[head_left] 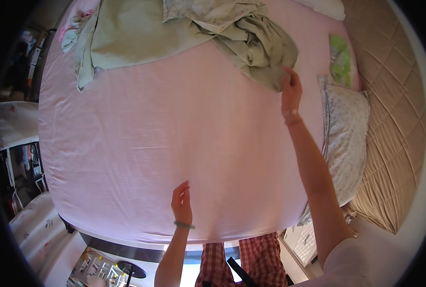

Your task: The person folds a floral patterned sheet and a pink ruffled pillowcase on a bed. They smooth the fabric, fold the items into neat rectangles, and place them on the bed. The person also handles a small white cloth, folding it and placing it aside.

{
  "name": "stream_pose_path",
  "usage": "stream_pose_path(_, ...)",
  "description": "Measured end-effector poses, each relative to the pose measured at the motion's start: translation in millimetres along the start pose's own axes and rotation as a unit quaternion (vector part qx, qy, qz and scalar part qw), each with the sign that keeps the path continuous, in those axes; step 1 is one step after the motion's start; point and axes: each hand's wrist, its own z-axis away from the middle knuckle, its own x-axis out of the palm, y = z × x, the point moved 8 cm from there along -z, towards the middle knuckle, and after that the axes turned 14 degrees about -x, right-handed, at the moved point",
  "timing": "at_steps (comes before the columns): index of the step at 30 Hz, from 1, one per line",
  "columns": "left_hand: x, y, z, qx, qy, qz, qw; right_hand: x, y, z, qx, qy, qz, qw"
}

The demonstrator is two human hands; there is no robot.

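A pale green sheet (pixel 141 33) lies crumpled across the far part of a bed covered by a pink fitted sheet (pixel 174 138). My right hand (pixel 291 88) reaches far out and pinches the near corner of the green sheet. My left hand (pixel 181 203) hovers flat over the near edge of the pink sheet, fingers together, holding nothing; a green bangle is on its wrist.
A floral pillow (pixel 347 138) lies at the bed's right side, with a small green-patterned cloth (pixel 340 60) beyond it. A tan quilted headboard (pixel 395 119) curves on the right. Small pink and white garments (pixel 74 31) sit at the far left corner. Shelves stand left.
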Motion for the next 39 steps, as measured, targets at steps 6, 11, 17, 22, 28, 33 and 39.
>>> stream_pose_path(6, 72, 100, -75, -0.184, -0.205, 0.321, 0.906, 34, -172, 252, -0.302, -0.536, 0.022, 0.788)
stream_pose_path(11, 39, 125, -93, -0.014, -0.317, 0.418, 0.851, -80, -135, 414, -0.138, -0.756, 0.082, 0.635)
stream_pose_path(17, -25, 55, -82, -0.1, -0.207, 0.455, 0.86, -120, -62, 361, -0.101, -0.775, 0.327, 0.531)
stream_pose_path(22, -114, 36, -82, -0.146, -0.08, 0.462, 0.871, -63, -73, 227, -0.004, -0.394, 0.205, 0.896)
stream_pose_path(28, -155, 36, -113, -0.152, -0.009, 0.46, 0.875, 23, -7, 275, 0.199, -0.333, 0.021, 0.921)
stream_pose_path(33, -223, 46, -128, -0.121, 0.026, 0.468, 0.875, -28, -96, 194, 0.205, -0.243, 0.06, 0.946)
stream_pose_path(39, -332, -112, 29, -0.103, -0.068, 0.479, 0.869, -321, -68, 223, 0.247, 0.178, 0.061, 0.95)
